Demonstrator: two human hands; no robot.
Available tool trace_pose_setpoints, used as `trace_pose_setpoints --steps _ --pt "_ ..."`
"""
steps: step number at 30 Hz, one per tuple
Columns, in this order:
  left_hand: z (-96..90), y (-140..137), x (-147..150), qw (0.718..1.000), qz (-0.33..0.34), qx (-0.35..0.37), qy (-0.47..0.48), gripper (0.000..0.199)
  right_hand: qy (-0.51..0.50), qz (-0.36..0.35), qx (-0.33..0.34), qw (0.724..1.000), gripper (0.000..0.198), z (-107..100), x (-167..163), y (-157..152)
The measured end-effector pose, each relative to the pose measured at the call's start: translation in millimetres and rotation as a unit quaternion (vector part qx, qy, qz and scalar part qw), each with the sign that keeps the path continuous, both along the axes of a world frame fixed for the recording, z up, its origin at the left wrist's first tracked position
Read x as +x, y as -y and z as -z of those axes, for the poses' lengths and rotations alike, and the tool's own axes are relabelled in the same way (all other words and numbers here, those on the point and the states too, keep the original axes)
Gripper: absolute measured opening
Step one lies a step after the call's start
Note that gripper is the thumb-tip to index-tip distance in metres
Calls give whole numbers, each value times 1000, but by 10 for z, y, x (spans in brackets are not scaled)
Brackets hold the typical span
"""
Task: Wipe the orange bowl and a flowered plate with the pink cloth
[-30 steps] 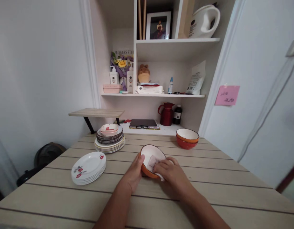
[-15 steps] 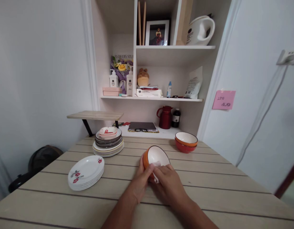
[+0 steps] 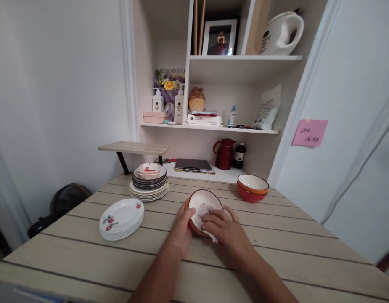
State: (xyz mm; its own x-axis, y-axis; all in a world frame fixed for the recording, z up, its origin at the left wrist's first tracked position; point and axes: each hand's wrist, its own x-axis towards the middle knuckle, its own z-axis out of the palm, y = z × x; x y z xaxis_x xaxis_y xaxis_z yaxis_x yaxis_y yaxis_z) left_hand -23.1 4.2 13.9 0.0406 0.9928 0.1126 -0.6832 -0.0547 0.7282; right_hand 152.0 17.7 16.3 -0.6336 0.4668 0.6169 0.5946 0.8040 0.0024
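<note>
The bowl [image 3: 199,198] lies between the hands, its mouth tilted toward the person. The left hand [image 3: 182,225] clasps its left side, thumb over the rim; the right hand [image 3: 224,227], from the near right, presses a bunched cloth [image 3: 202,213] inside.

Single head-worn view, looking forward and down across the tabletop [image 3: 308,261]; held bowl [image 3: 202,197] close, below centre; shelf unit [image 3: 235,71] farther back, faced nearly head-on.
</note>
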Motion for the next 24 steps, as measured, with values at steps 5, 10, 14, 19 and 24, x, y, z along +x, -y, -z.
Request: trace_pose_setpoints --steps 5,10,14,19,24 --pt "4 -23 -16 999 31 -20 9 74 6 2 7 1000 43 10 20 8" --pt "1 -18 -37 998 63 -10 -6 80 10 -6 31 999 31 83 -25 6" --pt "11 8 -7 999 35 34 10 91 -26 -4 22 999 36 125 -78 16" --pt "15 66 89 996 68 53 -28 113 -106 26 1 994 35 142 -140 48" --pt "48 58 147 997 22 51 -53 100 -102 -13 24 994 30 138 -185 53"
